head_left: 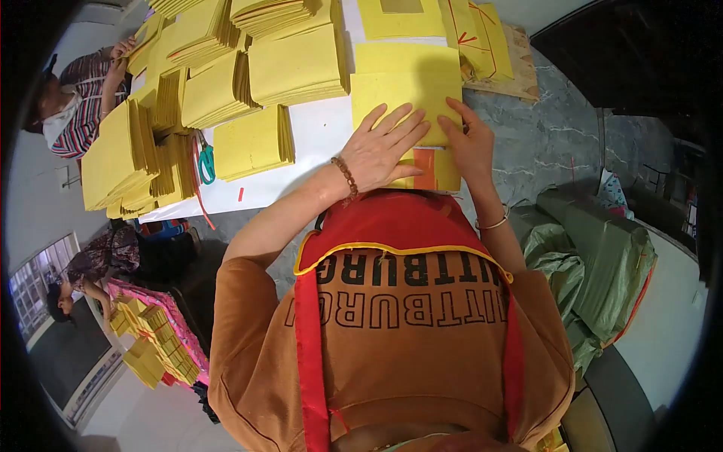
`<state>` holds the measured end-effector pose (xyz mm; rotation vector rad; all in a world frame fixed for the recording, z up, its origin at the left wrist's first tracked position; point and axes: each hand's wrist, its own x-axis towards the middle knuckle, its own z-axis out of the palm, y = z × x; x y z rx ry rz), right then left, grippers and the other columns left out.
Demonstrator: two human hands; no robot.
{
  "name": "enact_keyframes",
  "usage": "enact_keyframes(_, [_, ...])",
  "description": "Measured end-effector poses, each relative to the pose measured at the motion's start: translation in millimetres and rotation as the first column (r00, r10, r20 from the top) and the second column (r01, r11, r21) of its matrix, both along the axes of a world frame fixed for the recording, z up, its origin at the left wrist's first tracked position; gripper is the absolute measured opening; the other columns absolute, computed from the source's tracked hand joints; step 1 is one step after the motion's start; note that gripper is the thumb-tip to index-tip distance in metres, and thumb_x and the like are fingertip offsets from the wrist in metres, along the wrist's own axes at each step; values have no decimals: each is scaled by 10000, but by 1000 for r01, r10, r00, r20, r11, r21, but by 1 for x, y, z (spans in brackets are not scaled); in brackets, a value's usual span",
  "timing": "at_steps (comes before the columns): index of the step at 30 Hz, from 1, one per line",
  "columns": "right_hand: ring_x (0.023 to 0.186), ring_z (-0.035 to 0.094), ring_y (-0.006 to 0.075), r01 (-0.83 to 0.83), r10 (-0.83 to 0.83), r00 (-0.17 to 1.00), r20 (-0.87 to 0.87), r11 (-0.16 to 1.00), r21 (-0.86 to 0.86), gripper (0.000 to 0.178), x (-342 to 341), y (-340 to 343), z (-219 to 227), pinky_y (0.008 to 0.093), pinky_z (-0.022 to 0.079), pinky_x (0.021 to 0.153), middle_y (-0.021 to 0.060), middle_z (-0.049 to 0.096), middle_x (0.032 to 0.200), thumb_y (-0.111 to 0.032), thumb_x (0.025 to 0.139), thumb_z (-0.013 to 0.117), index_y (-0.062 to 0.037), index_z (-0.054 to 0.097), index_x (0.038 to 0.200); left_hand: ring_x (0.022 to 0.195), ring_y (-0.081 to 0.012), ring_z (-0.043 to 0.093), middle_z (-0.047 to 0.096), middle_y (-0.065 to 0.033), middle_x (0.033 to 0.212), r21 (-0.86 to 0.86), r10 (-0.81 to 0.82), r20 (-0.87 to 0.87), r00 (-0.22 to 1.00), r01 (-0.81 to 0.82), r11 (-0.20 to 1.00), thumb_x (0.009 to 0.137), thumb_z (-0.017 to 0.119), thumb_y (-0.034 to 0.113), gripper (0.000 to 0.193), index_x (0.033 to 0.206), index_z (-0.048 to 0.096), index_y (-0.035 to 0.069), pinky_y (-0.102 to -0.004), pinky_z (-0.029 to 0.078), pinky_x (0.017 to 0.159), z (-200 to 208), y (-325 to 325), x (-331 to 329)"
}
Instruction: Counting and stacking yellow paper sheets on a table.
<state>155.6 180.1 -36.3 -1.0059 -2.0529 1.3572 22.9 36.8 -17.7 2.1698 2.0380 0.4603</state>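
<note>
In front of me on the white table lie yellow paper sheets, the upper one folded or overlapping at its far side. My left hand presses flat on the paper with its fingers spread; a brown bead bracelet circles that wrist. At the paper's right edge, my right hand rests with thumb and forefinger apart; its other fingers are partly hidden. Between the hands, near the table's front edge, an orange-red strip shows on the yellow paper below.
Several stacks of folded yellow paper cover the left of the white table. Teal-handled scissors lie by them. A co-worker handles paper at far left; another person is beside yellow bundles. Green wrapped bales stand right.
</note>
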Motion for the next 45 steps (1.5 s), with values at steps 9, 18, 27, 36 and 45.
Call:
enact_keyframes(9, [1267, 374, 264, -441, 217, 893, 394, 601, 667, 452, 42, -35, 0, 560, 219, 1012, 35, 415, 1376, -301, 833, 580, -134, 522, 1249, 1327, -261, 273, 337, -105, 1413, -7, 1, -23, 1000, -1, 1000, 830, 537, 454, 652, 1334, 386, 68, -450, 211, 1070, -5, 2, 1])
enact_keyframes(18, [1313, 307, 283, -525, 249, 836, 488, 621, 582, 483, 43, -35, 4, 559, 220, 1038, 47, 397, 1392, -299, 867, 529, -89, 472, 1298, 1174, -329, 399, 377, -227, 1338, 99, 78, -115, 990, -66, 993, 838, 539, 317, 524, 1277, 456, 44, -426, 337, 925, -5, 4, 4])
enact_keyframes(27, [1144, 503, 223, -156, 105, 970, -219, 961, -230, 386, 42, 2, 8, 356, 361, 1000, 160, 546, 1211, -254, 977, 391, 27, 528, 1203, 877, -270, 548, 582, -226, 1039, 287, 332, -391, 859, -229, 930, 758, 534, 235, 462, 1168, 545, 22, -357, 426, 684, -13, 30, 31])
enact_keyframes(36, [1053, 552, 188, -139, 118, 965, -235, 988, -75, 412, 46, 25, 11, 315, 418, 917, 131, 602, 1109, -291, 980, 368, 37, 552, 1145, 823, -219, 589, 645, -73, 1027, 432, 252, 55, 966, -250, 867, 680, 578, 65, 441, 1120, 590, 48, -337, 460, 720, 29, -83, -39])
enact_keyframes(45, [1005, 567, 175, -137, 132, 978, -162, 990, -20, 385, 36, 5, 10, 308, 427, 886, 112, 625, 1030, -268, 978, 381, 28, 581, 1122, 953, -228, 547, 598, -63, 1133, 301, 535, -367, 761, -447, 842, 735, 531, 67, 454, 1188, 551, 86, -353, 429, 811, -23, -196, -120])
